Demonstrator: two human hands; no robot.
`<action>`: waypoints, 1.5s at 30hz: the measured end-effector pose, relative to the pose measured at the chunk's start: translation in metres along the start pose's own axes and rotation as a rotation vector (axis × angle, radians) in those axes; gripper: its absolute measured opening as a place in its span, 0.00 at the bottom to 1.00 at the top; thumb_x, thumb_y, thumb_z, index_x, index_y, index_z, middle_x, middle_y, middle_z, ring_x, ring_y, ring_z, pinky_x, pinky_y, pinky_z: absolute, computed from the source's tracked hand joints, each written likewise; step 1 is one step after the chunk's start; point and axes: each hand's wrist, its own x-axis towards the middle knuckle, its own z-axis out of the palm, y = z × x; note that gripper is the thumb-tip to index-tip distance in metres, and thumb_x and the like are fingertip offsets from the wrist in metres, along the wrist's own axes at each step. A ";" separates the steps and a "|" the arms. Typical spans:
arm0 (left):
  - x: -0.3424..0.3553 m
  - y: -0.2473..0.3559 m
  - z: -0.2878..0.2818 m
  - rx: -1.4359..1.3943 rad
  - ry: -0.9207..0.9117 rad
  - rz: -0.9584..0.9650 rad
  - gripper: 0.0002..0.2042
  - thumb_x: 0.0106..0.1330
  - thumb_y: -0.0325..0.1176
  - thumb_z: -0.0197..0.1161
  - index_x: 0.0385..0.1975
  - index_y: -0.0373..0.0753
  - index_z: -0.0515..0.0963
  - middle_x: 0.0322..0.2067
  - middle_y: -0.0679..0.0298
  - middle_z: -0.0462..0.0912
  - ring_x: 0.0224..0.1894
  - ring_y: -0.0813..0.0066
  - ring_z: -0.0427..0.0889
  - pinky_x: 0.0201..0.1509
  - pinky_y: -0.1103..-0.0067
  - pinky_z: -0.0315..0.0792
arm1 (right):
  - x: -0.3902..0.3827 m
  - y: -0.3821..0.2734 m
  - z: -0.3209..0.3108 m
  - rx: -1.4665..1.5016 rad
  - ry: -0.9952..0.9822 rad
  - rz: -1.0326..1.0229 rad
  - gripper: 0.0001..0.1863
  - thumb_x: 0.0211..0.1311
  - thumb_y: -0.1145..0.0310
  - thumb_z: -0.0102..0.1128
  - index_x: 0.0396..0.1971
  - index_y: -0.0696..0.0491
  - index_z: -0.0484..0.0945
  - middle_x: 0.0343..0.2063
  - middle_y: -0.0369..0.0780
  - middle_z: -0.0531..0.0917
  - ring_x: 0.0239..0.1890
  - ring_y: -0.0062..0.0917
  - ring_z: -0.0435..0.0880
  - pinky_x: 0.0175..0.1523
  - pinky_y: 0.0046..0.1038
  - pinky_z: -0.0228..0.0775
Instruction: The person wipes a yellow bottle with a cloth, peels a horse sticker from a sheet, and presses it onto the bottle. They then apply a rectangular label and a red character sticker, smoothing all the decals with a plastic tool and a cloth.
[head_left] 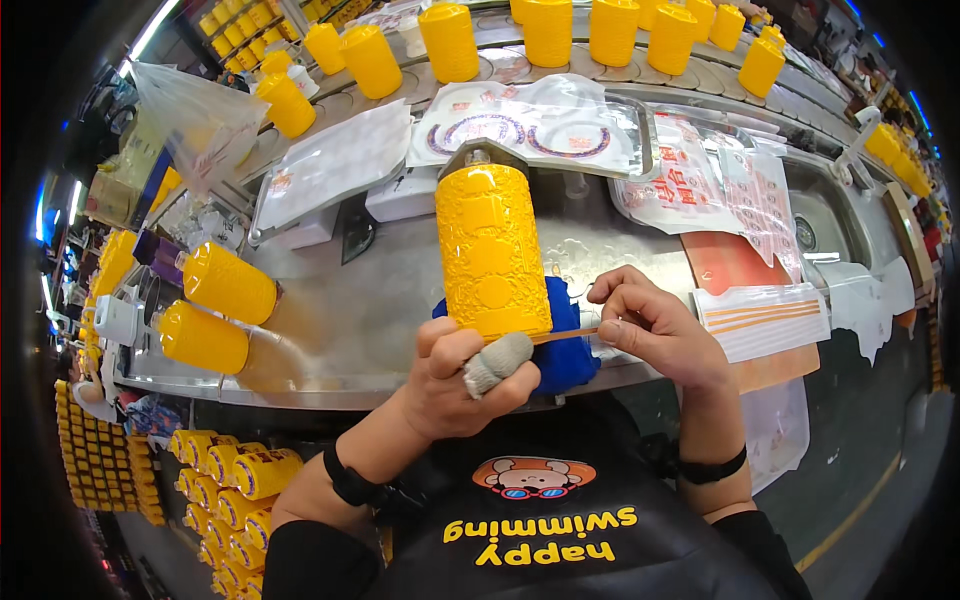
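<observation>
A yellow embossed bottle [488, 245] lies on a blue cloth [566, 360] on the steel bench, its neck pointing away from me. My left hand [460, 375], a grey sleeve on one finger, is closed at the bottle's near end, against a thin orange strip [568, 334] along its edge. My right hand [650, 335] pinches the strip's other end between thumb and finger. To the right a white sheet [760, 322] holds several similar strips. To the left lie two more yellow bottles [230, 284].
A conveyor [398, 105] carrying several yellow bottles runs along the back. Trays [320, 165] with printed sheets and decals stand before it. A sink [815, 225] is at the right, a hanging plastic bag [190, 120] at upper left. Stacked yellow bottles [235, 500] stand at lower left.
</observation>
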 end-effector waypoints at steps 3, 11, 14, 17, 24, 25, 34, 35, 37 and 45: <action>0.004 -0.001 0.005 0.072 -0.034 0.068 0.13 0.44 0.33 0.64 0.34 0.52 0.78 0.42 0.71 0.79 0.43 0.70 0.67 0.42 0.71 0.63 | 0.000 0.001 0.001 0.030 0.000 0.032 0.10 0.64 0.65 0.61 0.28 0.54 0.75 0.43 0.36 0.72 0.38 0.16 0.71 0.41 0.19 0.64; -0.005 -0.005 0.003 -0.166 0.039 -0.094 0.11 0.44 0.27 0.65 0.29 0.49 0.76 0.39 0.67 0.79 0.40 0.67 0.71 0.39 0.70 0.65 | 0.003 0.004 0.003 0.053 -0.030 0.053 0.10 0.65 0.65 0.61 0.28 0.54 0.75 0.44 0.37 0.71 0.39 0.16 0.72 0.41 0.18 0.67; -0.007 -0.003 0.001 -0.111 0.022 -0.084 0.11 0.43 0.27 0.65 0.29 0.48 0.76 0.37 0.66 0.79 0.38 0.66 0.71 0.37 0.70 0.64 | 0.005 0.004 0.004 0.056 -0.021 0.071 0.10 0.65 0.65 0.61 0.28 0.54 0.75 0.44 0.37 0.71 0.38 0.16 0.72 0.41 0.18 0.68; -0.008 -0.002 0.002 -0.061 -0.023 -0.041 0.11 0.43 0.27 0.65 0.29 0.48 0.76 0.36 0.65 0.80 0.37 0.65 0.71 0.37 0.70 0.64 | 0.005 0.002 0.005 0.095 -0.040 0.102 0.09 0.65 0.68 0.61 0.28 0.55 0.73 0.45 0.37 0.69 0.39 0.14 0.67 0.45 0.18 0.62; -0.010 -0.004 0.001 -0.148 0.060 -0.157 0.10 0.43 0.26 0.65 0.27 0.48 0.76 0.36 0.65 0.80 0.35 0.64 0.71 0.36 0.70 0.64 | 0.007 0.003 0.007 0.090 -0.051 0.068 0.10 0.65 0.65 0.61 0.28 0.55 0.75 0.44 0.36 0.71 0.37 0.15 0.71 0.40 0.17 0.66; -0.010 -0.004 0.000 -0.126 0.036 -0.130 0.10 0.44 0.25 0.64 0.26 0.48 0.76 0.36 0.65 0.80 0.35 0.64 0.71 0.36 0.70 0.64 | 0.007 0.003 0.007 0.074 -0.041 0.046 0.10 0.65 0.65 0.61 0.28 0.55 0.75 0.44 0.36 0.71 0.36 0.15 0.70 0.40 0.18 0.65; -0.011 -0.005 0.003 -0.182 0.125 -0.158 0.10 0.42 0.27 0.64 0.26 0.48 0.77 0.36 0.66 0.80 0.35 0.65 0.70 0.36 0.71 0.63 | 0.008 0.006 0.010 0.089 -0.041 0.047 0.10 0.64 0.66 0.61 0.28 0.55 0.74 0.44 0.36 0.71 0.36 0.15 0.70 0.41 0.19 0.64; -0.011 -0.004 0.003 -0.163 0.102 -0.194 0.10 0.42 0.27 0.64 0.26 0.48 0.77 0.36 0.66 0.80 0.35 0.65 0.70 0.36 0.71 0.63 | 0.008 0.006 0.010 0.080 -0.048 0.057 0.10 0.64 0.66 0.61 0.27 0.55 0.74 0.44 0.36 0.71 0.36 0.15 0.70 0.41 0.19 0.64; -0.010 -0.005 0.001 -0.107 0.037 -0.105 0.11 0.42 0.25 0.65 0.26 0.47 0.76 0.35 0.65 0.80 0.35 0.65 0.71 0.36 0.70 0.64 | 0.010 0.006 0.012 0.096 -0.048 0.055 0.10 0.64 0.66 0.61 0.27 0.55 0.74 0.44 0.36 0.71 0.36 0.14 0.70 0.40 0.18 0.64; -0.014 -0.005 0.004 -0.210 0.109 -0.192 0.12 0.43 0.23 0.66 0.28 0.48 0.77 0.37 0.65 0.80 0.36 0.65 0.70 0.37 0.71 0.64 | 0.009 0.002 0.014 0.148 -0.046 0.084 0.09 0.65 0.66 0.61 0.28 0.55 0.74 0.44 0.36 0.71 0.35 0.14 0.70 0.39 0.18 0.65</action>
